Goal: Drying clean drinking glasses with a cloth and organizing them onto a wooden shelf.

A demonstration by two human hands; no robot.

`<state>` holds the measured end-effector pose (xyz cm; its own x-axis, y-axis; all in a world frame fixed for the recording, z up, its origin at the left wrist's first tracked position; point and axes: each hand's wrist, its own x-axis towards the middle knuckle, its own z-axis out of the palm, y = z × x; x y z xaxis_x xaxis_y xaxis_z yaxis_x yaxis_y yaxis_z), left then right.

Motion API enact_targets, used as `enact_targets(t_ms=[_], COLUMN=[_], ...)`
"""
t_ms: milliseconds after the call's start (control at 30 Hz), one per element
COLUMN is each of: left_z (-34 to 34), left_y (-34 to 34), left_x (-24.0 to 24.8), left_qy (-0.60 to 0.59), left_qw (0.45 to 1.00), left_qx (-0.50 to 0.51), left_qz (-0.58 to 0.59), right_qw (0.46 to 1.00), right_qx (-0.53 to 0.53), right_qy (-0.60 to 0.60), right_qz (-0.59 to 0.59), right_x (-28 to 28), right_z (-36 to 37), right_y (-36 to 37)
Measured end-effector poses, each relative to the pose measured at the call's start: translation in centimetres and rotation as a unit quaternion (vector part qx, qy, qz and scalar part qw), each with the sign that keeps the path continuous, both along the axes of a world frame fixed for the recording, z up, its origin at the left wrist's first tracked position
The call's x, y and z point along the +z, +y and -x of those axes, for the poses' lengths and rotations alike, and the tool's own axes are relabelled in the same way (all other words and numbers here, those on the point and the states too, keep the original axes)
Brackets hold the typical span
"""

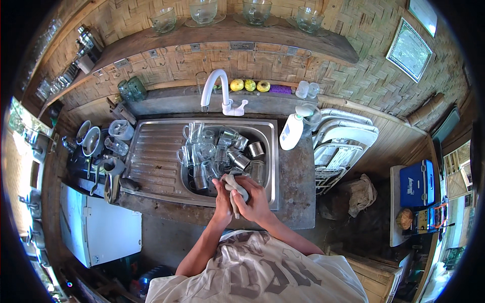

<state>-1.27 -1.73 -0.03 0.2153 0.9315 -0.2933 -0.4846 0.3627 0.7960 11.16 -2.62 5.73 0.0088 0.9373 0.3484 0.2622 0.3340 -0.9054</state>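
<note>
A bunched greyish cloth [233, 186] is held between my two hands above the near edge of the steel sink [274, 171]. My left hand [223, 203] presses on its left side with the fingers partly hidden. My right hand [256, 201] wraps round it from the right, and a tail of cloth hangs down between the wrists. Just beyond my hands, the basin is heaped with clear glass mugs [193, 132] and shiny metal cups [256, 149].
A white tap [217, 86] arches behind the basin. To its right stands a white pump bottle [291, 132]. Yellow fruits [249, 85] and a purple sponge [280, 89] line the ledge. Left of the ribbed drainboard [155, 156] are pots and utensils; folded white chairs [343, 136] lean at right.
</note>
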Motion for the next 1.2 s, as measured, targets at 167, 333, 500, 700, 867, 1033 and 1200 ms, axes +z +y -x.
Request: enact_targets(t_ms=[167,333,500,700,867,1033,1200], left_z=[0.3,1.1,1.8,1.6,0.3,0.2,-0.5], left_y=[0.3,1.4,2.1,1.7,1.2,1.2,0.6], left_x=[1.6,1.6,1.3,2.4,2.2,4.2,5.1], left_qy=[-0.118,-0.259,-0.233,-0.040,0.147,0.340,0.344], left_qw=[0.988,0.950,0.953,0.997,0.970,0.887,0.881], left_qx=[-0.033,-0.098,-0.071,0.053,0.077,0.120,0.121], left_qz=[0.097,0.146,0.180,-0.023,-0.178,-0.289,-0.303], right_qw=[0.994,0.984,0.889,0.884,0.990,0.999,0.969], right_qx=[0.004,0.067,0.016,-0.107,0.007,-0.013,0.017], right_qy=[-0.031,0.041,0.457,0.455,0.133,-0.037,0.201], right_qz=[-0.107,-0.157,0.004,0.024,0.044,-0.006,0.143], right_x=[-0.1,0.0,-2.3,-1.3,0.8,1.2,0.7], right_z=[-0.3,-0.4,-0.2,-1.7,1.2,0.9,1.0], right_y=[-0.1,0.1,-0.5,0.1,-0.3,0.7,1.3])
